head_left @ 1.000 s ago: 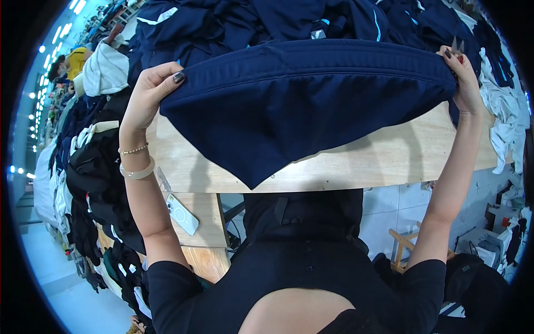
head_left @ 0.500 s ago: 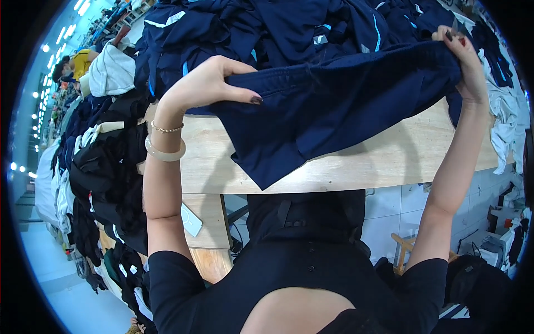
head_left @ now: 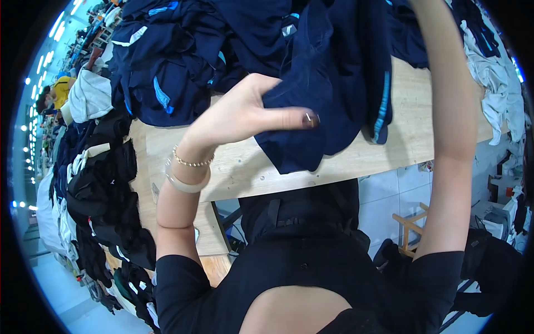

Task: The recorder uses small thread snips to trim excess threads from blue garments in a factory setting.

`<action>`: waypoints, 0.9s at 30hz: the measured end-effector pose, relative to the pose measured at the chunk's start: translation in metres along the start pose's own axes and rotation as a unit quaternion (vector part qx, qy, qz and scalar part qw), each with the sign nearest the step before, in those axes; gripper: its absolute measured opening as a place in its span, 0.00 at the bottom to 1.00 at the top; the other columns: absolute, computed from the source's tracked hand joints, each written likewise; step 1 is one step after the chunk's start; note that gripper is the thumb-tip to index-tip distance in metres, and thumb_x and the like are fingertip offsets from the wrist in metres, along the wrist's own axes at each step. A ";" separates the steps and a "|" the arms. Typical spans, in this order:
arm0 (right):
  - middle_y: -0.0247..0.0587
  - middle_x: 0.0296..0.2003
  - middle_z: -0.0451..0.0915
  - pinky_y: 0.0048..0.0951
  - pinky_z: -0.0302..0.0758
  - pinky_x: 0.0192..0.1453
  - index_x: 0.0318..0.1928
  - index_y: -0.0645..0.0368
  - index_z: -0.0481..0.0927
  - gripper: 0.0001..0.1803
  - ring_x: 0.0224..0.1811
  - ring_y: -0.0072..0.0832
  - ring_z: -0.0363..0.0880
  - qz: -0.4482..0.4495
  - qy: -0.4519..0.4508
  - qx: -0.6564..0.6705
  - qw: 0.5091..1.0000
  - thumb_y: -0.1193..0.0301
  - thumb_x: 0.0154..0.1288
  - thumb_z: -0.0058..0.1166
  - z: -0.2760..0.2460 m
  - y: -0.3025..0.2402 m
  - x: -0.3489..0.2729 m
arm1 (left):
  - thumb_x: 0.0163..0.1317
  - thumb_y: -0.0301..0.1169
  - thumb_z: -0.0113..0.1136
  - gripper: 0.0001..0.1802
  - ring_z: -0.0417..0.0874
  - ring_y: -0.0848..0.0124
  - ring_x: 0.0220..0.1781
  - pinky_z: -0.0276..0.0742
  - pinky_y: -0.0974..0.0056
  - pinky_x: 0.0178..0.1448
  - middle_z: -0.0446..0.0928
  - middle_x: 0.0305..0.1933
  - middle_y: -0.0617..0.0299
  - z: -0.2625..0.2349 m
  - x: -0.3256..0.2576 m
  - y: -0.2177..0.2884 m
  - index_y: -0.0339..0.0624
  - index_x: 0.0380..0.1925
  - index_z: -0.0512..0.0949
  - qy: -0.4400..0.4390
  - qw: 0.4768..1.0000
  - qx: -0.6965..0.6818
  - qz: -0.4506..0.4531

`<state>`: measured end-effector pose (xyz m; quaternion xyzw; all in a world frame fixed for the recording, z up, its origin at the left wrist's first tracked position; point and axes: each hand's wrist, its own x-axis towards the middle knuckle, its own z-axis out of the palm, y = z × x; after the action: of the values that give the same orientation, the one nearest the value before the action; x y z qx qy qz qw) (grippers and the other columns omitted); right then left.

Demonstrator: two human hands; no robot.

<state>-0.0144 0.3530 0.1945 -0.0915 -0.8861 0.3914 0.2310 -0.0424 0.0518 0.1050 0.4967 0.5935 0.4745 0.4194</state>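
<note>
My left hand (head_left: 245,114) grips a fold of a navy blue garment (head_left: 328,83) with light blue stripes, thumb pressed across the cloth. The garment hangs bunched over the wooden table (head_left: 239,167), its lower edge past the table's front. My right forearm (head_left: 450,111) rises along the right side of the garment; the right hand itself is out of the picture at the top. A gold chain and a pale bangle (head_left: 186,181) sit on my left wrist.
A big heap of navy garments (head_left: 183,61) covers the back of the table. Black clothes (head_left: 105,189) pile along the left side, white and grey ones (head_left: 86,94) further back. White cloth (head_left: 492,83) lies at the right. A wooden stool (head_left: 411,222) stands on the tiled floor.
The garment was held spread wide between both hands; my left hand has swung right toward the middle, bunching it into a fold. My right hand has lifted out of view.
</note>
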 end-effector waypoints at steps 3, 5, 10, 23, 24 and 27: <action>0.29 0.25 0.77 0.24 0.69 0.35 0.32 0.64 0.80 0.09 0.28 0.18 0.71 -0.058 -0.007 0.098 0.994 0.69 0.61 0.56 0.056 0.075 -0.026 | 0.59 0.32 0.68 0.14 0.81 0.78 0.39 0.77 0.73 0.49 0.83 0.35 0.64 0.009 -0.012 -0.053 0.31 0.38 0.82 0.110 0.981 -0.148 -0.062; 0.28 0.23 0.76 0.20 0.69 0.33 0.31 0.62 0.79 0.08 0.26 0.14 0.70 0.101 -0.058 0.134 0.984 0.69 0.61 0.58 0.088 0.044 -0.083 | 0.60 0.29 0.65 0.19 0.81 0.77 0.43 0.75 0.70 0.54 0.82 0.44 0.61 0.019 -0.028 -0.088 0.30 0.49 0.77 0.143 0.952 -0.247 -0.111; 0.36 0.37 0.83 0.13 0.69 0.37 0.43 0.63 0.82 0.10 0.36 0.16 0.77 0.207 -0.096 0.326 0.917 0.69 0.66 0.56 0.154 0.074 -0.198 | 0.62 0.25 0.61 0.18 0.82 0.75 0.47 0.76 0.70 0.57 0.81 0.47 0.59 0.045 -0.044 -0.126 0.32 0.51 0.75 0.144 0.871 -0.440 -0.163; 0.37 0.37 0.79 0.16 0.69 0.45 0.55 0.61 0.78 0.18 0.37 0.18 0.74 0.109 0.062 0.227 0.966 0.70 0.66 0.57 0.143 0.040 -0.217 | 0.61 0.23 0.63 0.12 0.82 0.76 0.44 0.76 0.71 0.53 0.82 0.44 0.59 0.054 -0.010 -0.093 0.31 0.44 0.79 0.325 0.880 -0.345 0.045; 0.36 0.36 0.80 0.16 0.69 0.44 0.51 0.61 0.79 0.15 0.36 0.18 0.75 0.103 0.067 0.235 0.964 0.71 0.65 0.58 0.142 0.035 -0.214 | 0.60 0.23 0.64 0.12 0.82 0.76 0.43 0.76 0.72 0.52 0.82 0.43 0.59 0.054 -0.008 -0.091 0.31 0.44 0.80 0.344 0.879 -0.326 0.048; 0.35 0.32 0.81 0.15 0.69 0.39 0.42 0.61 0.79 0.13 0.33 0.18 0.76 0.097 0.105 0.228 0.963 0.70 0.59 0.64 0.143 0.035 -0.212 | 0.60 0.23 0.64 0.10 0.82 0.76 0.41 0.76 0.72 0.49 0.82 0.42 0.60 0.054 -0.006 -0.090 0.31 0.42 0.81 0.370 0.897 -0.231 0.069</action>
<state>0.1018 0.2108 0.0130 -0.1623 -0.7311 0.5919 0.2981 -0.0064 0.0487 0.0067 0.2136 0.5438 0.7757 0.2388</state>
